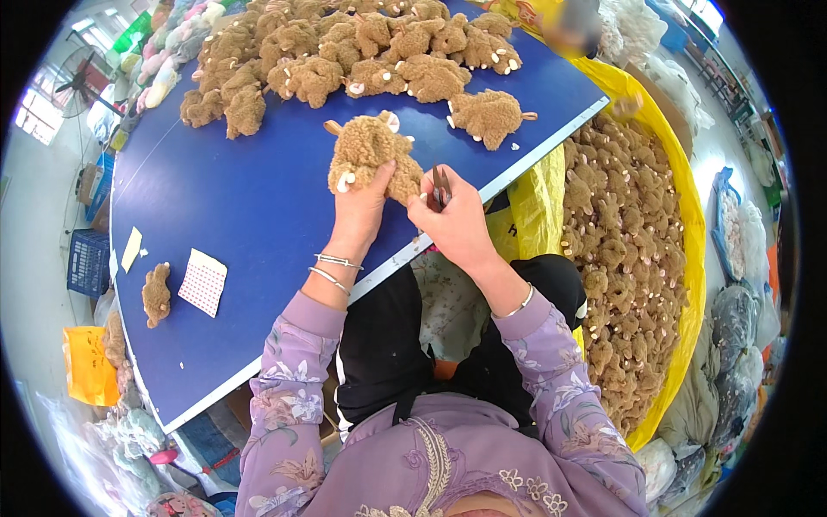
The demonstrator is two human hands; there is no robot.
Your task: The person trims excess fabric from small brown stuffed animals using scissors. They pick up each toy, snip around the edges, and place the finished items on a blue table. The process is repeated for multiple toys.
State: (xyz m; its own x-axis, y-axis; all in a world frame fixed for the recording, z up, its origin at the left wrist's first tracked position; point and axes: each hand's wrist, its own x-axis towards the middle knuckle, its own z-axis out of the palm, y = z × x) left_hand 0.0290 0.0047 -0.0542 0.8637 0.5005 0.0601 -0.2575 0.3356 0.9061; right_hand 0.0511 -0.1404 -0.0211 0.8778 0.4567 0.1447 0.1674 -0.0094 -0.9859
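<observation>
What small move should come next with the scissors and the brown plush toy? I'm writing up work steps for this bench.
Probably bring the small scissors in the right hand slightly left to the plush toy. The left hand grips the toy from below on the blue table, and the blades point up just beside its lower right edge, apparently not yet touching the fur.

Bright even daylight — window glare upper left, soft shadows, fisheye bending at rim — centre sharp.
</observation>
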